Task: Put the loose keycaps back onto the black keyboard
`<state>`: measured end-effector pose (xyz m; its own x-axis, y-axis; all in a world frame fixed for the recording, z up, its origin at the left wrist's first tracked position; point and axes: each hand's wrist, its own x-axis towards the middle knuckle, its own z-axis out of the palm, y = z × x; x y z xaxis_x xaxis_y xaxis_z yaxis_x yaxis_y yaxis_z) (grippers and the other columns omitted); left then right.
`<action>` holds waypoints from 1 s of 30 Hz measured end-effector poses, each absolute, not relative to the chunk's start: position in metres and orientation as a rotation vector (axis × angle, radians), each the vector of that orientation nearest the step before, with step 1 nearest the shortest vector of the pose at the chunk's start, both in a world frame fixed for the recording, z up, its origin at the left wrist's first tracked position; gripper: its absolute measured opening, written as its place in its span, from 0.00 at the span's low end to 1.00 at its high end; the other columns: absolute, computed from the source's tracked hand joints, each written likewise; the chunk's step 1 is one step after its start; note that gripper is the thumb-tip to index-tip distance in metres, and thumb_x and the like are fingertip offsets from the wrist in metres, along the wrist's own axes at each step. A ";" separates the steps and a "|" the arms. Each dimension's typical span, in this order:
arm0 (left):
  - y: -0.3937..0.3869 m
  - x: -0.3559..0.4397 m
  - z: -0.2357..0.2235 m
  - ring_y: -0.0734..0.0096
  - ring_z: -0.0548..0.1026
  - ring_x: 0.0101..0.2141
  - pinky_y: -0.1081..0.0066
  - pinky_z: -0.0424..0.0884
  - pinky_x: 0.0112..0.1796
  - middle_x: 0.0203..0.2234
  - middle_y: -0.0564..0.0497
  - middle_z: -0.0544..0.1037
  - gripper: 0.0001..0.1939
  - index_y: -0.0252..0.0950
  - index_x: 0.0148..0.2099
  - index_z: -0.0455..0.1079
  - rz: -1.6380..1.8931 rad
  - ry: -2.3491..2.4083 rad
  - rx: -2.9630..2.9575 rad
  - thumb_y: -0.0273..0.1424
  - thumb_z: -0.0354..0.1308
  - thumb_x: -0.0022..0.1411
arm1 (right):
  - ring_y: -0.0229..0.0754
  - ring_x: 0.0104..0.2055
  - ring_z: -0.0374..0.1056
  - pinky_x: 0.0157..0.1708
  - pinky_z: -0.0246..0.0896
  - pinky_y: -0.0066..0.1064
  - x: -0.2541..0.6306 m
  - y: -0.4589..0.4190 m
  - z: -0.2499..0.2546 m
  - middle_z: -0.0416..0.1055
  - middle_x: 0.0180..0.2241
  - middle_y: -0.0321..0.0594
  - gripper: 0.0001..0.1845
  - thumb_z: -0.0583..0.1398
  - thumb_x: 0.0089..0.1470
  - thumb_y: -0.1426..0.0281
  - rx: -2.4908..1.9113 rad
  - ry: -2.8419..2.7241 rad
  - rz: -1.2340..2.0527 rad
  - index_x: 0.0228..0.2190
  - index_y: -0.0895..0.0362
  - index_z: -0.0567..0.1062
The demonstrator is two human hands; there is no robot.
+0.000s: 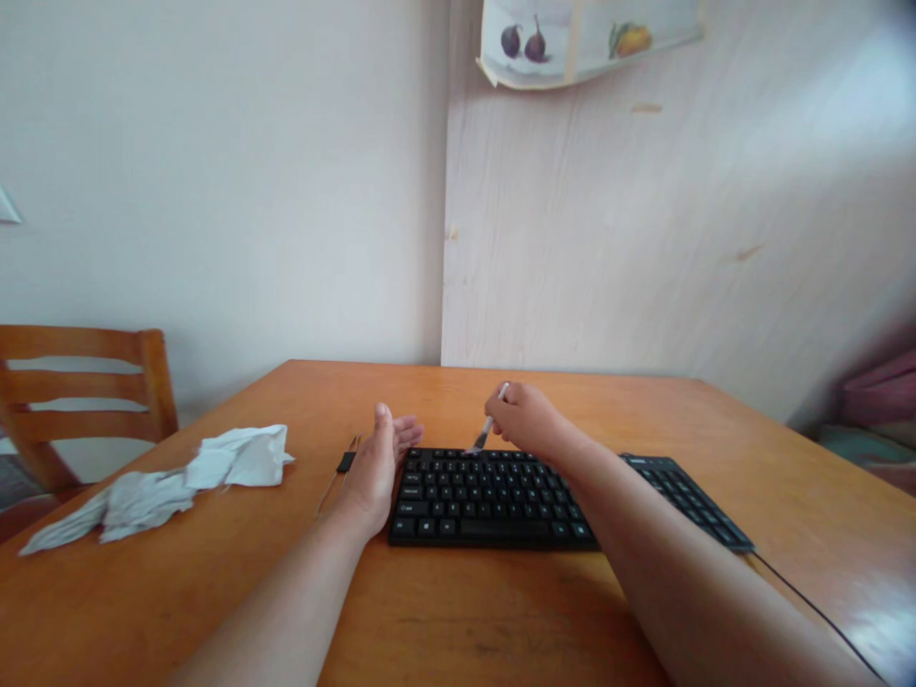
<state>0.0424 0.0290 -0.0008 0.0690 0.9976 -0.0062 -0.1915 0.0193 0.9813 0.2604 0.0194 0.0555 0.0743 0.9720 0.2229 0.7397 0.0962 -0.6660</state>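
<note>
A black keyboard [493,501] lies flat on the wooden table. My right hand [526,415] is closed around the pale handle of a small brush [488,427]. The bristles point down and meet the top row of keys, left of the keyboard's middle. At the keyboard's left end my left hand [379,463] stands on its edge, thumb up and fingers stretched out, holding nothing. My right forearm hides part of the keys between the main block and the number pad.
Crumpled white cloth or tissue [236,456] and pale grey fabric [147,501] lie at the left. A small black item [345,463] with thin sticks is beside my left hand. The keyboard's cable [808,601] runs off right. A wooden chair [86,386] stands left of the table [444,611].
</note>
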 end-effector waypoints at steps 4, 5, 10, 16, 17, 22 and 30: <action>0.028 0.043 0.003 0.59 0.73 0.52 0.58 0.63 0.56 0.49 0.36 0.77 0.40 0.32 0.51 0.70 1.222 1.036 1.073 0.60 0.37 0.61 | 0.36 0.21 0.59 0.21 0.46 0.28 0.269 0.015 0.067 0.67 0.18 0.39 0.11 0.53 0.50 0.69 -1.797 -1.789 0.299 0.19 0.56 0.68; 0.027 0.043 0.003 0.59 0.73 0.52 0.59 0.63 0.56 0.50 0.36 0.76 0.40 0.32 0.51 0.70 1.219 1.034 1.074 0.60 0.36 0.61 | 0.36 0.21 0.58 0.21 0.45 0.29 0.270 0.012 0.072 0.66 0.18 0.39 0.11 0.53 0.50 0.69 -1.826 -1.806 0.241 0.18 0.56 0.66; 0.027 0.043 0.003 0.58 0.73 0.53 0.59 0.63 0.56 0.50 0.35 0.76 0.40 0.31 0.51 0.70 1.220 1.030 1.078 0.60 0.37 0.62 | 0.36 0.20 0.52 0.21 0.41 0.31 0.272 0.000 0.089 0.62 0.16 0.37 0.13 0.53 0.51 0.68 -1.931 -1.775 0.020 0.17 0.55 0.64; 0.030 0.042 -0.003 0.57 0.73 0.53 0.58 0.64 0.55 0.50 0.35 0.76 0.39 0.30 0.51 0.70 1.235 1.028 1.175 0.59 0.40 0.61 | 0.35 0.20 0.58 0.22 0.45 0.29 0.258 0.004 0.078 0.67 0.18 0.38 0.15 0.52 0.55 0.66 -1.721 -1.840 0.291 0.20 0.57 0.69; 0.030 0.041 -0.005 0.57 0.73 0.53 0.58 0.64 0.56 0.50 0.36 0.76 0.39 0.30 0.51 0.71 1.234 1.027 1.199 0.59 0.40 0.61 | 0.35 0.21 0.59 0.22 0.46 0.28 0.256 0.005 0.076 0.68 0.19 0.38 0.14 0.52 0.55 0.66 -1.714 -1.855 0.307 0.21 0.57 0.70; 0.033 0.039 -0.009 0.58 0.73 0.53 0.58 0.63 0.56 0.51 0.37 0.75 0.39 0.31 0.52 0.70 1.222 1.031 1.234 0.60 0.39 0.61 | 0.38 0.25 0.62 0.24 0.46 0.29 0.261 0.000 0.085 0.72 0.25 0.42 0.12 0.53 0.54 0.67 -1.931 -1.860 0.088 0.25 0.57 0.72; 0.033 0.039 -0.010 0.59 0.72 0.53 0.58 0.63 0.56 0.51 0.38 0.76 0.39 0.32 0.52 0.71 1.213 1.042 1.307 0.59 0.38 0.62 | 0.35 0.23 0.61 0.23 0.48 0.27 0.258 -0.001 0.085 0.71 0.22 0.39 0.16 0.52 0.57 0.64 -1.740 -1.865 0.314 0.23 0.58 0.72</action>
<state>0.0386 0.0335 -0.0096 0.1161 0.9877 0.1044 -0.0463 -0.0996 0.9940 0.2584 -0.0009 0.0850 0.0030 0.9708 0.2400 0.8384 0.1283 -0.5297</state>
